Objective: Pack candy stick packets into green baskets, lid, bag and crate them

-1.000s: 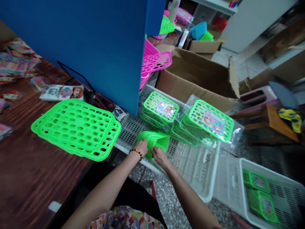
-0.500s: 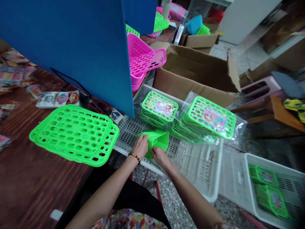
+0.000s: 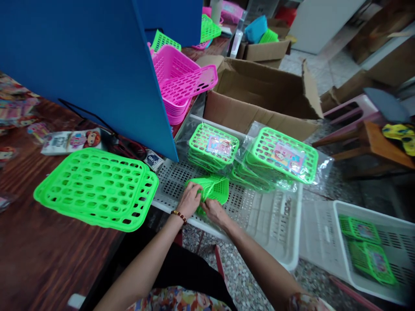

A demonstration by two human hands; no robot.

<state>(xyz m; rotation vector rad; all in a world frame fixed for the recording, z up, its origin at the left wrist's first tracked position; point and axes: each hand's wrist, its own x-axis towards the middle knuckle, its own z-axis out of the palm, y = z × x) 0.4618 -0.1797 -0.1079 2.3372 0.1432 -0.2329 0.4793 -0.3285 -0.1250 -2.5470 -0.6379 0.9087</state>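
Against a second ago, the rims of the green stack (image 3: 222, 190) no longer lie in one even row: they now splay apart between the person's hands, with one pale edge slanting across. The blue panel (image 3: 94, 73) also covers less, so that the pink baskets (image 3: 173, 65) behind it show more fully, while the bagged goods keep their places. The stack lies tipped on its side over the white crate (image 3: 171, 175), in front of the bagged piles; its open mouth seems to face right, but the way its long axis runs cannot be told with both hands covering the near end. The left hand (image 3: 189, 200) has its fingers curled over the rims on the left, and the right hand (image 3: 215, 211) pinches the near edge, fingertips partly hidden. The stack's baskets are too tightly nested to count. Behind it stand two bagged piles, a left pile (image 3: 214, 144) and a right pile (image 3: 285, 155). At least two overlapping trays (image 3: 97, 188) lie on the desk (image 3: 65, 255), and two bundles (image 3: 378, 261) sit in the second crate (image 3: 389, 242).
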